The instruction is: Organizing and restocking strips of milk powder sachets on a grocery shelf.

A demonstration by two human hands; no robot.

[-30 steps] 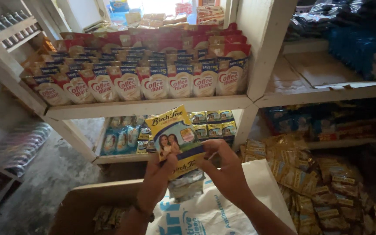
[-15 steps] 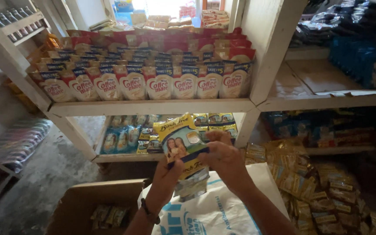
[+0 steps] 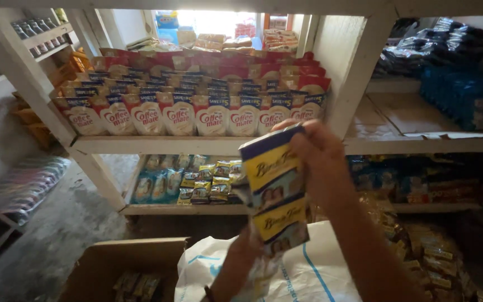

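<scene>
White wooden shelves [image 3: 208, 146] across the upper half of the frame, packed with rows of red-and-white creamer pouches [image 3: 197, 109]. Blue and yellow sachets [image 3: 191, 184] on the lower shelf at centre. Dark blue packets [image 3: 465, 95] at upper right, golden packets [image 3: 420, 246] heaped at lower right. Open cardboard box [image 3: 113, 268] at lower left, with a white sack [image 3: 308, 274] beside it at bottom centre, blue lines on it. Grey concrete floor [image 3: 57, 223] at left.

Strip of yellow-and-navy sachets [image 3: 275, 190] held up at centre frame, hanging down in front of the shelves. Right hand [image 3: 320, 156] at the strip's top, fingers [image 3: 294, 124] curled over the upper edge and pinching it. Left hand [image 3: 247, 246] below, mostly hidden behind the strip; cannot tell how its fingers sit, though touching the lower part.
</scene>
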